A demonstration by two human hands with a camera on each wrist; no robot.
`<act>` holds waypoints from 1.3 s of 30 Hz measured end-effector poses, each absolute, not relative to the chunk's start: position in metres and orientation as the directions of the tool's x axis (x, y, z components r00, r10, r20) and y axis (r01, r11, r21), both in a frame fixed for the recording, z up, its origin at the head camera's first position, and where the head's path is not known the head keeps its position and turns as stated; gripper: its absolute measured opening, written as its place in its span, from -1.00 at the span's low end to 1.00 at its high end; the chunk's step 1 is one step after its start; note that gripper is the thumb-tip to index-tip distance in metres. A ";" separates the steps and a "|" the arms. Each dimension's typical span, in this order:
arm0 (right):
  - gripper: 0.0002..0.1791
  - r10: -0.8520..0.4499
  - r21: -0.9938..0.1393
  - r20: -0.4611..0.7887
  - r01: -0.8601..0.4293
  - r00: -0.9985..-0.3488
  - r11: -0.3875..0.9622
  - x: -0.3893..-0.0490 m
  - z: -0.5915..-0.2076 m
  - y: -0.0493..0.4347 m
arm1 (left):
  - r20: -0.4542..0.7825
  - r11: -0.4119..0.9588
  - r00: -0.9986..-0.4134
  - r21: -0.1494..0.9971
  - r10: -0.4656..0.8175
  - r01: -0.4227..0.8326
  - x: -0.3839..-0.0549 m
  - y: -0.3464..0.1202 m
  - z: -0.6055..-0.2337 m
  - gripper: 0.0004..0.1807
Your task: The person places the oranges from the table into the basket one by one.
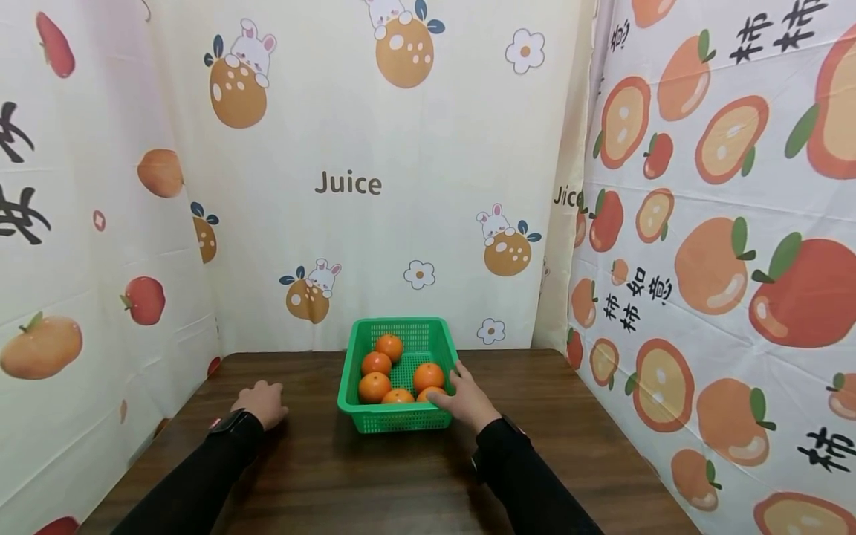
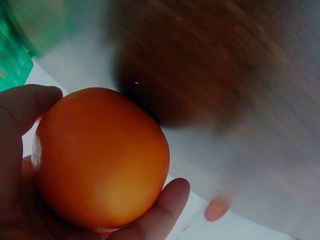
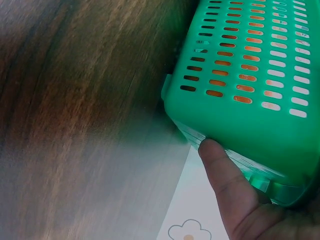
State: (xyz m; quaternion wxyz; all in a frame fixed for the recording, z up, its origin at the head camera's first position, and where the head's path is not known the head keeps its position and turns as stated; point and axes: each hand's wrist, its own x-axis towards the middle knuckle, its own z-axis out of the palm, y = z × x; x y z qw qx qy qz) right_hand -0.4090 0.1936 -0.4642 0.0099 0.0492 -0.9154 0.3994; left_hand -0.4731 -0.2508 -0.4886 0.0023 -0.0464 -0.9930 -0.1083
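A green plastic basket (image 1: 404, 420) with slotted walls stands on the table, several oranges (image 1: 374, 387) inside it. My right hand (image 1: 471, 401) grips the basket at its front right, the thumb over the rim. In the right wrist view a finger (image 3: 220, 170) lies against the outside of the basket wall (image 3: 240, 122). To the left of the basket, my left hand (image 1: 261, 405) is low over the table. It holds another orange (image 2: 102, 160), with fingertips on both sides of it in the left wrist view; from the head this orange is hidden behind the hand.
The dark wooden table (image 1: 321, 475) runs up to a pale printed curtain (image 1: 267, 186) at the back. More fruit-printed cloth hangs on the left (image 1: 100, 245) and on the right (image 1: 675, 312).
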 end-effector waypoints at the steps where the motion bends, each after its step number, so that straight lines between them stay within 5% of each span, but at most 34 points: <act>1: 0.01 -0.082 -0.733 0.060 -0.100 -0.995 0.673 -0.409 -0.463 0.194 | 0.024 0.973 -0.995 0.207 0.095 0.098 -0.474 -0.252 -0.488 -0.36; 15: 0.00 -0.087 -0.725 0.074 -0.113 -0.993 0.679 -0.408 -0.459 0.191 | 0.111 0.970 -0.984 0.185 0.139 0.158 -0.473 -0.257 -0.491 -0.51; 22: 0.00 -0.085 -0.719 0.077 -0.114 -0.993 0.686 -0.411 -0.461 0.191 | 0.087 0.971 -0.987 0.185 0.138 0.152 -0.466 -0.255 -0.486 -0.32; 32: 0.01 -0.108 -0.710 0.081 -0.134 -0.991 0.692 -0.406 -0.462 0.193 | 0.114 0.973 -0.982 0.156 0.151 0.168 -0.461 -0.250 -0.491 -0.49; 39: -0.02 -0.105 -0.721 0.085 -0.134 -0.991 0.680 -0.404 -0.464 0.195 | 0.091 0.976 -0.985 0.146 0.148 0.161 -0.459 -0.245 -0.495 -0.41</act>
